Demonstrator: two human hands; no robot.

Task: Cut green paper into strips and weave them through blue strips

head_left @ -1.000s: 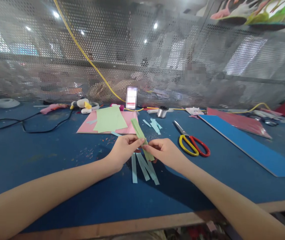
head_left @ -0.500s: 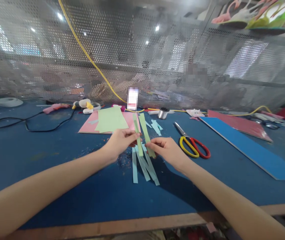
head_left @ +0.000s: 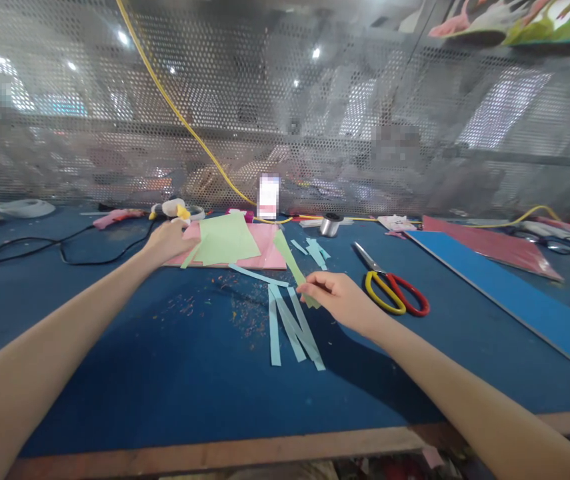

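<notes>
My right hand point(head_left: 332, 293) is closed, pinching the lower part of a light green paper strip point(head_left: 289, 257) between thumb and fingers. Below it several pale blue strips point(head_left: 275, 327) lie fanned out on the blue table. My left hand point(head_left: 167, 239) is over the left end of a pink sheet point(head_left: 269, 243), its fingertips partly hidden and blurred. Beside that hand a narrow green strip point(head_left: 191, 255) lies slanted at the edge of a larger green sheet point(head_left: 227, 240), which rests on the pink one.
Scissors point(head_left: 385, 283) with yellow and red handles lie right of my right hand. Behind are short blue scraps point(head_left: 316, 252), a wire spool point(head_left: 330, 225) and a lit phone-like screen point(head_left: 267, 197). A blue board point(head_left: 499, 290) lies at right, a pink glue gun point(head_left: 115, 218) with cord at left.
My left hand has moved left and back from the middle to the pink sheet, and a green strip now lies beside it. My right hand stays nearly in place with its strip.
</notes>
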